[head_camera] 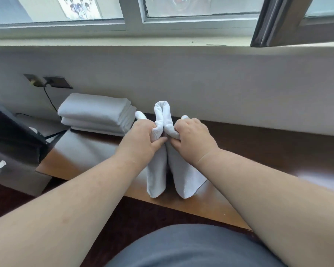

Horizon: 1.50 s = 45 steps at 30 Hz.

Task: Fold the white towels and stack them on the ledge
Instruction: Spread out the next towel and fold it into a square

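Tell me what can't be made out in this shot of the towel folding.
- Head view: the fingertips of the left hand and right hand are buried in the towel.
- How many towels the stack holds: its layers blur together.
- What the cable feeds: it runs behind the dark object, itself cut off by the left edge.
- The poster: cropped by the top edge, too small to read.

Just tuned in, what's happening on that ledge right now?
A person is partway through folding a white towel over the wooden ledge. The left hand and right hand each grip a bunched part of it, held close together, with a loop of cloth standing up between them and two folded ends hanging down toward the ledge's front edge. To the left, against the wall, sits a stack of folded towels. The held towel has not joined it yet.
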{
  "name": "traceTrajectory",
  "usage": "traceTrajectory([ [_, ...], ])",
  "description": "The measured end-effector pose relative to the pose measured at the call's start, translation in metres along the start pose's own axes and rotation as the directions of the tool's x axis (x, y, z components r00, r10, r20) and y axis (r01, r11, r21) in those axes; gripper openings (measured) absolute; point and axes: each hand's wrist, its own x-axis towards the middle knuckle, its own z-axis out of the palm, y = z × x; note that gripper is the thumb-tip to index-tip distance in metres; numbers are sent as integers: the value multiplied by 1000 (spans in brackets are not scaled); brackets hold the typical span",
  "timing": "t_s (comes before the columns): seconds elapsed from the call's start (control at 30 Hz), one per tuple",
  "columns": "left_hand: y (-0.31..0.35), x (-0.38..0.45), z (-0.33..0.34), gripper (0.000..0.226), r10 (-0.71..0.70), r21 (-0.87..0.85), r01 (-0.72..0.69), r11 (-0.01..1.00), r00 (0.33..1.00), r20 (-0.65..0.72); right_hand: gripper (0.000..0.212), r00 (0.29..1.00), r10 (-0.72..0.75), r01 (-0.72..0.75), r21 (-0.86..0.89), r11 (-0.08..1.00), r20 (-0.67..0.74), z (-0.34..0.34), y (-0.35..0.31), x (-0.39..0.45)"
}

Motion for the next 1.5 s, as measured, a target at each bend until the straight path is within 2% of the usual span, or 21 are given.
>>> traceTrajectory([
  [0.1,-38,9,7,25,15,64,-23,998,992,124,22,975,215,-212,-61,975,55,24,1,-7],
  [0.17,-56,18,14,22,-40,98,25,995,987,157,13,938,335,-327,-92,941,87,36,3,-13],
  [0.2,-60,23,18,32,-104,102,88,991,981,162,16,915,388,-379,-94,921,115,41,5,-16],
  [0.27,-65,26,31,70,-202,216,156,964,956,211,32,862,482,-479,-55,876,156,49,9,-25],
  [0.3,-63,25,37,82,-190,297,111,948,949,252,41,839,519,-523,-19,852,163,52,11,-31],
  [0.37,-55,19,51,88,-81,365,-61,929,928,363,55,807,563,-580,64,812,178,56,15,-41],
  [0.5,-31,1,91,74,145,307,-419,854,760,634,63,793,567,-605,185,775,222,58,29,-50],
  [0.6,-24,-9,123,69,119,227,-395,891,682,721,64,786,572,-617,256,744,233,58,49,-54],
  [0.73,-27,-11,151,66,112,203,-396,895,641,759,56,721,687,-685,243,687,92,65,77,-79],
  [0.8,-26,-8,161,69,95,226,-402,887,640,763,53,590,803,-783,304,542,87,73,94,-94],
  [0.9,-22,-3,176,74,85,280,-407,869,681,727,55,221,954,-886,450,109,204,83,125,-112],
  [0.93,-20,-1,181,73,114,288,-421,860,709,696,57,128,965,-889,459,9,230,86,135,-116],
  [0.97,-17,-1,187,71,169,293,-452,842,738,653,60,86,969,-893,450,-29,233,88,144,-120],
  [1.03,-11,-4,200,66,279,309,-523,795,766,578,69,92,969,-903,430,-16,228,90,161,-123],
  [1.1,-4,-6,213,67,272,335,-524,783,773,573,70,117,956,-931,365,11,268,90,179,-119],
  [1.13,0,-6,220,70,244,353,-503,789,783,572,58,141,938,-949,314,36,317,89,186,-115],
  [1.2,8,-6,232,75,219,362,-468,806,805,552,15,175,899,-968,239,82,402,85,198,-106],
  [1.23,14,-5,237,76,238,347,-467,813,811,534,3,190,893,-965,245,93,408,82,203,-102],
  [1.37,46,5,255,62,397,265,-537,801,807,437,9,290,910,-876,465,129,295,73,219,-89],
  [1.43,65,15,265,60,374,261,-507,821,824,425,12,294,898,-802,596,45,328,70,225,-79],
  [1.5,80,27,276,63,283,263,-427,865,849,447,17,274,859,-698,703,-132,433,70,230,-71],
])
